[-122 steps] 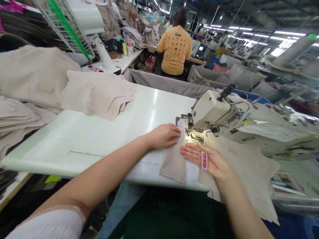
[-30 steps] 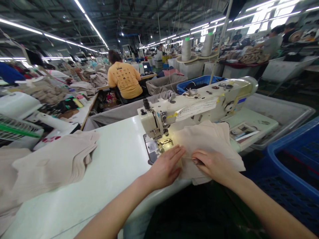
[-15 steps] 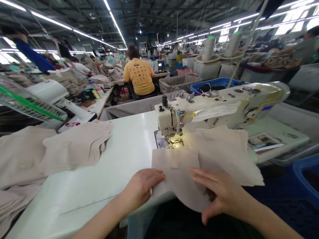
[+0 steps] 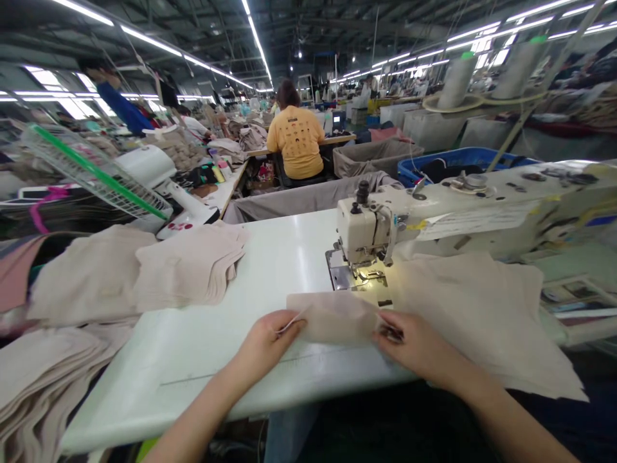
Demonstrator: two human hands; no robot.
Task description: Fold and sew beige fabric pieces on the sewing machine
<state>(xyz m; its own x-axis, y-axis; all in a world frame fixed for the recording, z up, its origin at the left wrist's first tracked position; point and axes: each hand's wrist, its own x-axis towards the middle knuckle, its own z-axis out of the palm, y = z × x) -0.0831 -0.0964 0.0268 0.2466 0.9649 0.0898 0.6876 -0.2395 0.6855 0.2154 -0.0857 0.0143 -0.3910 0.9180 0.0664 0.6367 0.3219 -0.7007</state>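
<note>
A beige fabric piece (image 4: pixel 337 316) is held between my hands just in front of the needle area of a white sewing machine (image 4: pixel 361 225). My left hand (image 4: pixel 276 337) pinches its left edge. My right hand (image 4: pixel 405 339) grips the right edge, and a small dark metal object, too small to name, shows between its fingers. The fabric looks folded or curled, its underside partly hidden. Right of it, a larger beige fabric pile (image 4: pixel 472 308) lies on the table, reaching over the front edge.
Stacks of beige pieces (image 4: pixel 187 267) lie on the white table (image 4: pixel 274 263) at left, beside a fan (image 4: pixel 149 170). A person in a yellow shirt (image 4: pixel 296 141) sits ahead. Behind the machine are a blue basket (image 4: pixel 409 173) and thread cones (image 4: pixel 457 83).
The view has turned left. The fabric piece, flat before, is now lifted and folded between my hands. Both hands have closed on its edges, and the small patch on it no longer shows.
</note>
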